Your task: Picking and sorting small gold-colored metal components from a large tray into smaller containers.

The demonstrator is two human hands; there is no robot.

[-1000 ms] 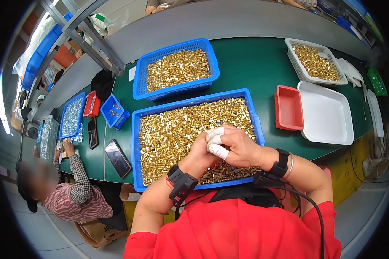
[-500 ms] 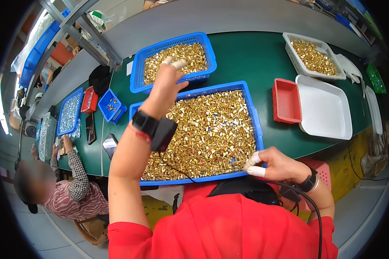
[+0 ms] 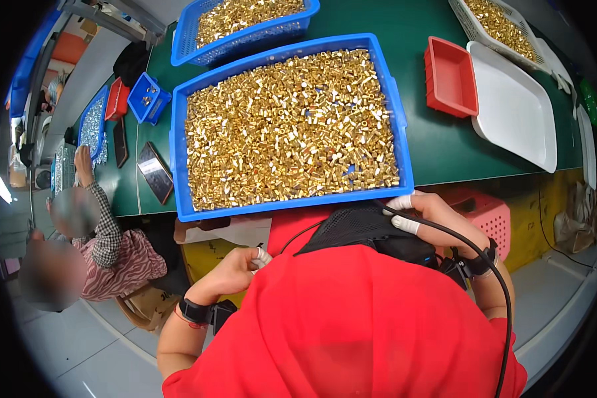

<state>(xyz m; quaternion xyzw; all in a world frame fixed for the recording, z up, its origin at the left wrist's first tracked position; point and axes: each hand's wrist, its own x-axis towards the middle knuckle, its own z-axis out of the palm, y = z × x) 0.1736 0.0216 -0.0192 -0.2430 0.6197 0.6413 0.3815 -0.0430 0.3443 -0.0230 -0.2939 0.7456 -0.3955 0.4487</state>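
A big blue tray (image 3: 179, 166) heaped with small brass parts (image 3: 288, 126) lies on the green table right in front of me. My left hand (image 3: 235, 268) is down at my chest, below the table edge, fingers curled against my red shirt, white cots on the fingertips. My right hand (image 3: 423, 212) is just under the tray's front right corner. Its cot-covered fingers pinch the edge of a black mesh pouch (image 3: 358, 229) on my chest, and a black cable (image 3: 471, 249) runs across that hand. Neither hand touches the brass parts.
A second blue tray of brass parts (image 3: 245, 20) stands behind. To the right are a red bin (image 3: 451, 76), a white tray (image 3: 517, 109) and a white basket of brass parts (image 3: 497, 20). A seated person (image 3: 106, 239) works at the left, by a phone (image 3: 156, 172).
My left arm, raised over the trays half a second ago, has dropped to my chest. My right hand has stayed low by the tray's front edge. The view has tipped closer to the table.
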